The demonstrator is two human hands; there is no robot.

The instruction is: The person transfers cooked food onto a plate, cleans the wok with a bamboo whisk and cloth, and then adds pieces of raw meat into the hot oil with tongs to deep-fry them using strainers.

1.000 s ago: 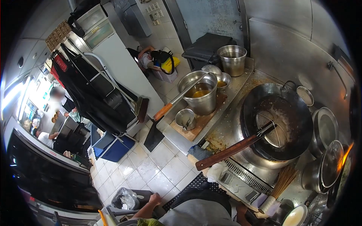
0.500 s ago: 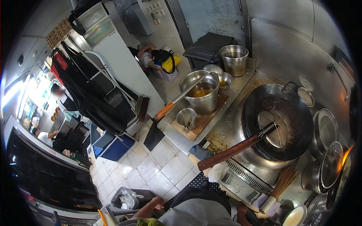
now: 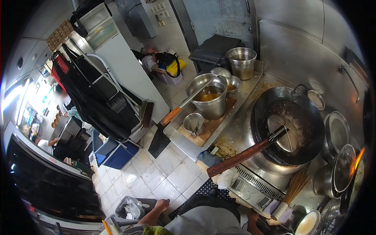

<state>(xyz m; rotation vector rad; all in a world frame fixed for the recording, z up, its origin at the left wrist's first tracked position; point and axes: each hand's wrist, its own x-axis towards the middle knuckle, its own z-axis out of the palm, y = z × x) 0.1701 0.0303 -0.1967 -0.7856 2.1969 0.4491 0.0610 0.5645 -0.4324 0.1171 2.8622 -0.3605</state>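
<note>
Head view: left hand [image 3: 161,204], fingers' spread unclear, just beside plastic bag [image 3: 131,206].

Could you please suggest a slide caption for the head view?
Wire skimmer rests in a dark wok; the left hand hangs low beside a bin.

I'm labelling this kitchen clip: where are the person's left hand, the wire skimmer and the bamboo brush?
left hand [image 3: 161,205], head view, back of the hand.
wire skimmer [image 3: 239,156], head view, middle of its wooden handle.
bamboo brush [image 3: 294,186], head view, its spread bristles.
</note>
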